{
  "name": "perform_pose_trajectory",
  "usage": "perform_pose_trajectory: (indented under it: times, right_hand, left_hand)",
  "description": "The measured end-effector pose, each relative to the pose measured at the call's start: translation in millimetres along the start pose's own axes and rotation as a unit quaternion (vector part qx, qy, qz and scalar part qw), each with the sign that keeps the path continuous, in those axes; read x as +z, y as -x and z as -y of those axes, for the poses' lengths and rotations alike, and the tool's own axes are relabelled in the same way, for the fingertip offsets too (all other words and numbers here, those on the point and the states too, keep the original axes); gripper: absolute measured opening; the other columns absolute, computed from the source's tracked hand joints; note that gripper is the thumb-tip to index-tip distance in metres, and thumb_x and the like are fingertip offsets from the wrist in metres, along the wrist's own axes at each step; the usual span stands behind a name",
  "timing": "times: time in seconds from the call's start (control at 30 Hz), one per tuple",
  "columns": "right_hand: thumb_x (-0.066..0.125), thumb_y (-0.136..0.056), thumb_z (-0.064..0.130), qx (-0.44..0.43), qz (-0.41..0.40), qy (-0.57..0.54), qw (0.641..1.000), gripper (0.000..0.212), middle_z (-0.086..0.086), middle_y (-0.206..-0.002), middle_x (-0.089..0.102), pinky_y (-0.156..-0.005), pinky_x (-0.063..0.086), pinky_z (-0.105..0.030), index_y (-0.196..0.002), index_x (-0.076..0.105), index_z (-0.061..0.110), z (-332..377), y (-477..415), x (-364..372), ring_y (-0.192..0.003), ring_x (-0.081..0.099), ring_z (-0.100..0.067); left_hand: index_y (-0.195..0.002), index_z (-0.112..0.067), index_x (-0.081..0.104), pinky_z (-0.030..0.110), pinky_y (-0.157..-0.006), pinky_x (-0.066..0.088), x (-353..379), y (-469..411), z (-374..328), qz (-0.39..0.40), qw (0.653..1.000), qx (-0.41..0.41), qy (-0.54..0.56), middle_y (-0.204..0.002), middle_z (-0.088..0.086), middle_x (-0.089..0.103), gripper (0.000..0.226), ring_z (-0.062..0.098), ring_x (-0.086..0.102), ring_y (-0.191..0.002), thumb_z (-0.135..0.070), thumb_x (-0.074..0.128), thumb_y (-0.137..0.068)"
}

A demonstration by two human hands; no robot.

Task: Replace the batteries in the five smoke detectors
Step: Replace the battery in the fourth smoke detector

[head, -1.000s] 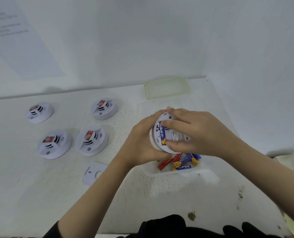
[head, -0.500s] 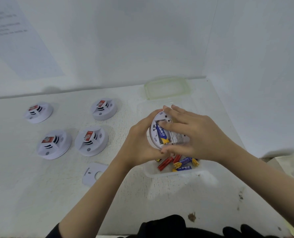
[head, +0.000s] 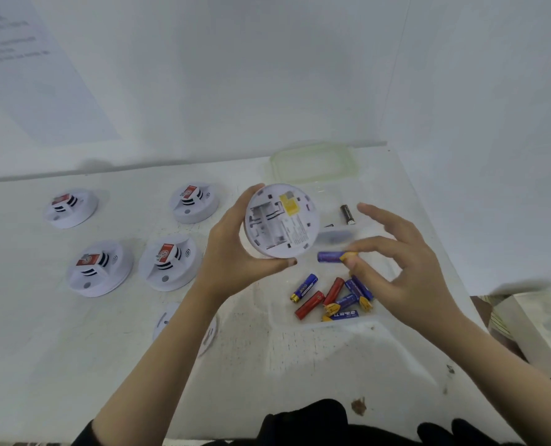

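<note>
We are looking first at the clear tub [head: 358,322] sitting toward the right edge of the tabletop [head: 74,365]. At its near end six loose batteries are lying in a jumble, and we are counting four blue batteries [head: 303,287] and two red batteries [head: 309,305], several of them touching. At its far end one black battery [head: 347,214] is lying apart from that heap, with a second dark piece beside it that we cannot make out behind the raised detector. The tub's greenish lid [head: 313,162] is lying off it, just beyond, against the tabletop's far edge. Over the tub the left hand [head: 232,255] is gripping the fifth smoke detector [head: 280,220] by its rim, fingers curled round it, underside turned up toward us and its battery bay showing bare. The right hand [head: 406,281] is pinching one more blue battery, the held battery [head: 330,256], between thumb and forefinger just below and right of that detector, its other fingers spreading loosely. Four more smoke detectors [head: 171,262] are sitting face up in two rows toward the left edge of the tabletop, each well apart from the tub. One flat white backplate [head: 166,320] is lying nearer the front edge, partly hidden under the left forearm.
</note>
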State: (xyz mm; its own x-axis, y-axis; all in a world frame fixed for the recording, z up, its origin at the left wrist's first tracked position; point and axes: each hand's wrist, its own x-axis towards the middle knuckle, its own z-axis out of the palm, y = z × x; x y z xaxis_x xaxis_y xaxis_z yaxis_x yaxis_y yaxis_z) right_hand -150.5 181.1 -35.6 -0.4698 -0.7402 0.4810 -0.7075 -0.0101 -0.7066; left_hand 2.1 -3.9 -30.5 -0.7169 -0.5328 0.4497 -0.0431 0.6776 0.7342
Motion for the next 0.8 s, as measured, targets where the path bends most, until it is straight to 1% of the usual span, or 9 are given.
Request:
perform_pose_trajectory:
  times: [0.1, 0.23, 0.33, 0.4, 0.5, 0.57, 0.63, 0.7, 0.8]
  right_hand:
    - [0.050, -0.078, 0.050, 0.019, 0.088, 0.088, 0.992, 0.022, 0.012, -0.145, 0.037, -0.109, 0.014, -0.019, -0.081, 0.069, 0.040, -11, 7, -6, -0.136, 0.025, -0.007]
    - [0.040, -0.072, 0.063, 0.047, 0.179, 0.124, 0.975, 0.035, 0.018, -0.144, 0.024, -0.115, 0.006, -0.035, -0.084, 0.069, 0.047, -15, 8, -8, -0.141, 0.010, -0.007]
    - [0.053, -0.079, 0.053, 0.063, 0.145, 0.072, 0.985, 0.023, 0.016, -0.134, 0.043, -0.109, 0.019, -0.029, -0.087, 0.070, 0.041, -10, -4, -8, -0.130, 0.032, -0.003]
    - [0.063, -0.087, 0.031, 0.068, 0.095, 0.044, 0.992, 0.009, 0.017, -0.112, 0.059, -0.096, 0.030, -0.017, -0.087, 0.071, 0.032, -11, -21, -8, -0.107, 0.050, 0.003]
    - [0.057, -0.090, 0.018, 0.073, 0.095, 0.089, 0.989, 0.015, 0.011, -0.094, 0.064, -0.075, 0.038, -0.013, -0.094, 0.069, 0.026, -16, -54, -4, -0.080, 0.055, 0.001]
    - [0.053, -0.091, 0.018, 0.077, 0.141, 0.167, 0.973, 0.020, 0.007, -0.098, 0.063, -0.074, 0.038, -0.021, -0.101, 0.068, 0.025, -17, -77, -1, -0.078, 0.051, -0.007]
    - [0.053, -0.091, 0.018, 0.090, 0.208, 0.237, 0.945, 0.022, 0.008, -0.101, 0.061, -0.078, 0.039, -0.024, -0.104, 0.068, 0.025, -16, -98, 2, -0.087, 0.051, -0.009]
    - [0.059, -0.089, 0.020, 0.095, 0.280, 0.274, 0.915, 0.019, 0.008, -0.104, 0.062, -0.079, 0.041, -0.026, -0.104, 0.069, 0.024, -14, -115, 8, -0.097, 0.053, -0.011]
    - [0.066, -0.085, 0.027, 0.089, 0.351, 0.322, 0.874, 0.017, 0.011, -0.106, 0.064, -0.073, 0.037, -0.024, -0.102, 0.069, 0.027, -13, -129, 18, -0.098, 0.056, -0.011]
  left_hand:
    - [-0.136, -0.013, 0.039, 0.002, -0.095, 0.036, -3, 1, -1, -0.011, 1.000, -0.007, 0.007, -0.129, -0.020, 0.048, 0.093, -0.017, 0.044, -0.119, -0.040, 0.081, -0.057]
    - [-0.140, -0.012, 0.039, 0.008, -0.097, 0.039, 2, 3, 1, 0.002, 0.999, -0.027, 0.032, -0.132, -0.015, 0.050, 0.099, -0.006, 0.047, -0.123, -0.041, 0.083, -0.056]
    - [-0.142, -0.013, 0.036, 0.008, -0.098, 0.038, 9, 2, 1, -0.002, 0.998, -0.038, 0.043, -0.135, -0.018, 0.047, 0.103, -0.007, 0.045, -0.125, -0.042, 0.083, -0.055]
    - [-0.143, -0.013, 0.035, 0.009, -0.100, 0.038, 12, 0, 0, -0.014, 0.997, -0.046, 0.059, -0.136, -0.021, 0.045, 0.104, -0.008, 0.043, -0.126, -0.041, 0.084, -0.055]
    - [-0.144, -0.011, 0.033, 0.012, -0.101, 0.039, 13, -3, 2, -0.025, 0.996, -0.051, 0.072, -0.138, -0.016, 0.045, 0.105, -0.005, 0.044, -0.128, -0.040, 0.083, -0.056]
    - [-0.144, -0.016, 0.032, 0.010, -0.101, 0.038, 15, -4, 4, -0.032, 0.995, -0.049, 0.075, -0.138, -0.018, 0.043, 0.103, -0.006, 0.043, -0.128, -0.041, 0.083, -0.057]
    - [-0.143, -0.022, 0.030, 0.010, -0.100, 0.038, 15, -5, 5, -0.034, 0.995, -0.052, 0.078, -0.137, -0.022, 0.043, 0.103, -0.007, 0.043, -0.127, -0.042, 0.082, -0.056]
    - [-0.142, -0.020, 0.031, 0.012, -0.101, 0.040, 16, -7, 8, -0.034, 0.995, -0.054, 0.080, -0.136, -0.019, 0.044, 0.102, -0.006, 0.044, -0.127, -0.041, 0.082, -0.057]
    - [-0.141, -0.013, 0.034, 0.012, -0.099, 0.040, 16, -11, 13, -0.038, 0.995, -0.055, 0.074, -0.136, -0.010, 0.048, 0.101, -0.002, 0.045, -0.127, -0.040, 0.083, -0.057]
